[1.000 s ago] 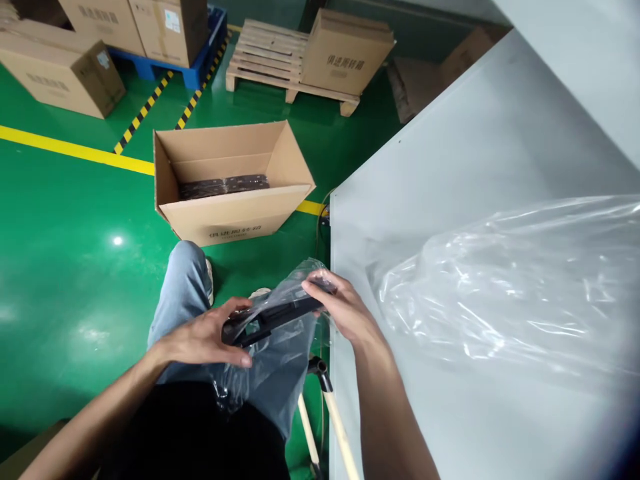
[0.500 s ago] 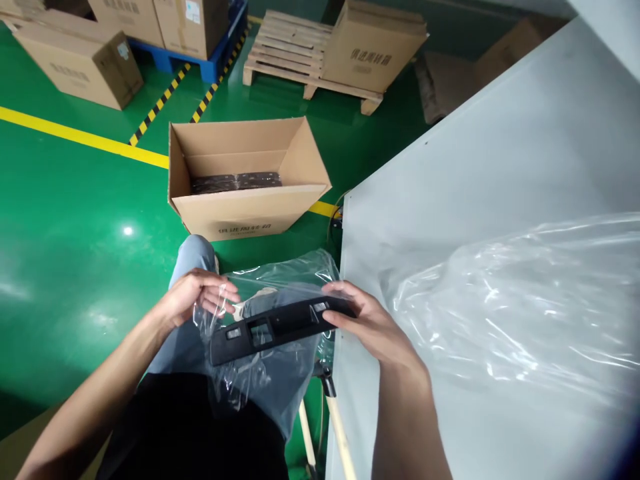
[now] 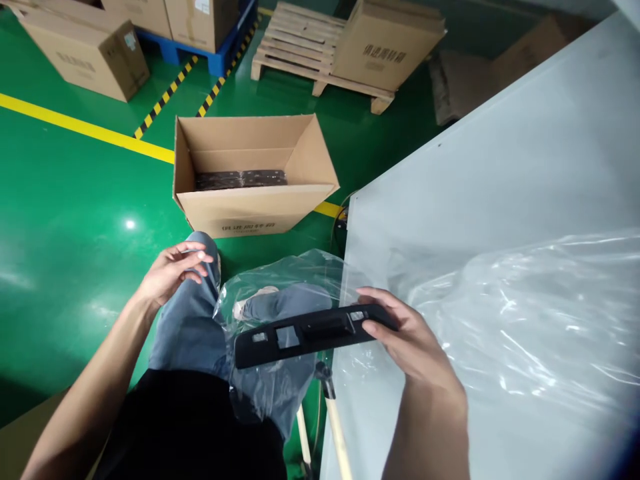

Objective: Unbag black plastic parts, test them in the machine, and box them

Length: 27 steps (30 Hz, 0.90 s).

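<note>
Right hand [image 3: 415, 340]: fingers clamp the black trim strip [image 3: 310, 333] at its right end.
Strip axis: near-horizontal, lower centre.
Left hand [image 3: 170, 273]: fingers spread, apparently empty, upper left of strip.

One head-worn camera looks steeply down, close over the lap, floor beyond.

The right hand [image 3: 410, 337] covers the black panel's [image 3: 310, 332] three-o'clock end, so its grip there cannot be read. The worktop [image 3: 480, 200] and plastic sheet [image 3: 540, 320] run off the three-o'clock edge. The dark parts [image 3: 240, 179] in the open carton [image 3: 253, 208] are too small to identify.
</note>
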Each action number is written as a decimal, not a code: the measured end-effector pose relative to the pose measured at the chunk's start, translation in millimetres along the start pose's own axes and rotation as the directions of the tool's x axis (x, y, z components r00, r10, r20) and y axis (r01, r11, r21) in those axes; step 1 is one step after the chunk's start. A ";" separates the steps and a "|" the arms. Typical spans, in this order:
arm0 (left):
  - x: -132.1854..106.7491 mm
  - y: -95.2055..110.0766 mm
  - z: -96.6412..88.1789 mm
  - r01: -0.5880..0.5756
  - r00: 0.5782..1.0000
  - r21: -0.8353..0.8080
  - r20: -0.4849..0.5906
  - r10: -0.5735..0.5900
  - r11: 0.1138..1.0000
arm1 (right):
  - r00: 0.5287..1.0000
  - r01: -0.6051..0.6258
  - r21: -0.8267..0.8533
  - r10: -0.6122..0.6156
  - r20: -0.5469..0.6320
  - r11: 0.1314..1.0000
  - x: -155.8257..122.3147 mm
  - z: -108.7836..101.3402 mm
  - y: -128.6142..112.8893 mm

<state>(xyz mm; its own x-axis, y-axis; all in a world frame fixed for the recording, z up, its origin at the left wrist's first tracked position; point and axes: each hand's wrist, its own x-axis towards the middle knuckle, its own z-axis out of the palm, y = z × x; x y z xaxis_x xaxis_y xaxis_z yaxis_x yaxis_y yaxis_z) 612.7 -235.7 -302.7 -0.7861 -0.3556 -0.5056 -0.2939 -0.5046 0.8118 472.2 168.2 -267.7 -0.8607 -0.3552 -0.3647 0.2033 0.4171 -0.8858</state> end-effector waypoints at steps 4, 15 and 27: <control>-26.5 -28.4 12.2 0.034 0.979 0.055 0.201 -0.044 0.998 | 0.999 -0.003 -0.009 0.002 -0.051 1.000 -1.1 3.5 2.7; -21.2 -32.6 36.4 0.095 0.995 -0.152 0.031 -0.092 0.984 | 1.000 -0.023 -0.026 0.023 0.001 0.999 -5.0 -1.5 0.3; -22.7 -65.1 40.9 0.133 0.986 -0.182 0.125 -0.111 0.974 | 0.994 -0.093 0.239 0.103 -0.030 0.967 -7.7 7.9 8.1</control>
<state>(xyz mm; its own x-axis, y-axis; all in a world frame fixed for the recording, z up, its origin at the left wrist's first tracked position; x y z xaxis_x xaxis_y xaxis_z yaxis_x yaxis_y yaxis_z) 627.4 -162.5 -332.2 -0.8106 -0.1961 -0.5518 -0.2915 -0.6821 0.6706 484.1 167.7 -274.3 -0.8487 -0.2857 -0.4451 0.3878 0.2361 -0.8910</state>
